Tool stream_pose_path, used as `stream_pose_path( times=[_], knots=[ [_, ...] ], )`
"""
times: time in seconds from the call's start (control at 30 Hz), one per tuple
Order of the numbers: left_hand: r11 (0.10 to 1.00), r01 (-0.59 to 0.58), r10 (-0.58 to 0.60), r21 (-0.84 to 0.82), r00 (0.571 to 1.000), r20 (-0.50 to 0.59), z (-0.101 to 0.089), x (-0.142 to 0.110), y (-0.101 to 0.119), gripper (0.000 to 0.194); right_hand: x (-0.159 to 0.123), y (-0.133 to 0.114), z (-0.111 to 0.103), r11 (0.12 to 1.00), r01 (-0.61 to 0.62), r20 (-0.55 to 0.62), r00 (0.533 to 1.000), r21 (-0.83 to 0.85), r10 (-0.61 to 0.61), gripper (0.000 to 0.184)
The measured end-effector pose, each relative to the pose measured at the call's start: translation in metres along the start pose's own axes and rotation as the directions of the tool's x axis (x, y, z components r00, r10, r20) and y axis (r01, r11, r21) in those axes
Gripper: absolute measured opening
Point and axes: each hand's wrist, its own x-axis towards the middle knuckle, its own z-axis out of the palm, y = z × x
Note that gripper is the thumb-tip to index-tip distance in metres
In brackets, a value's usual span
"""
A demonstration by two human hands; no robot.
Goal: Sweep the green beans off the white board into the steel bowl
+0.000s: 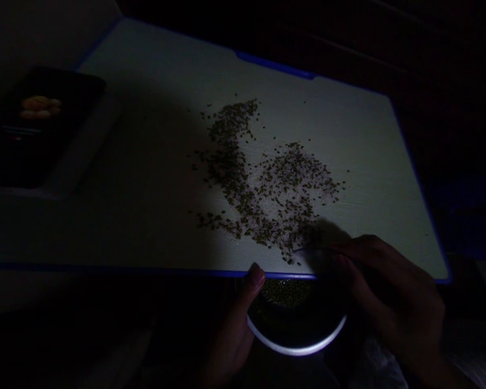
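Note:
Small dark-green beans or seeds [243,205] lie scattered in a loose patch on a pale table top with blue edging [372,135]. Below its near edge is a round bowl with a bright metal rim [297,350], and more of these green grains [287,292] lie inside. My left hand [238,319] is at the bowl's left side, thumb up by the table edge, its other fingers mostly hidden. My right hand [392,292] pinches a thin dark utensil [311,250], whose tip touches the nearest grains. Its exact kind is lost in shadow.
At the left of the table stands a dark box-like object [52,129] with a picture of round, brownish items on top. Light is dim, and the left part of the table and the surroundings are in deep shadow.

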Motion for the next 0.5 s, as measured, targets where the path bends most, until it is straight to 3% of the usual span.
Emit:
stream_pose_path(
  times=[0.17, 0.5],
  knots=[
    [1.000, -0.015, 0.016, -0.009, 0.999, 0.039, -0.0002, 0.0002, -0.0012, 0.120, -0.0080, 0.0004, -0.0086, 0.998, -0.063, -0.014, 0.998, -0.026, 0.063, 0.012],
    [0.999, -0.033, 0.034, -0.023, 0.998, 0.056, -0.0037, -0.0007, -0.0013, 0.108, -0.0049, -0.0052, -0.0040, 1.000, 0.027, 0.014, 1.000, 0.002, -0.027, 0.013]
  ],
)
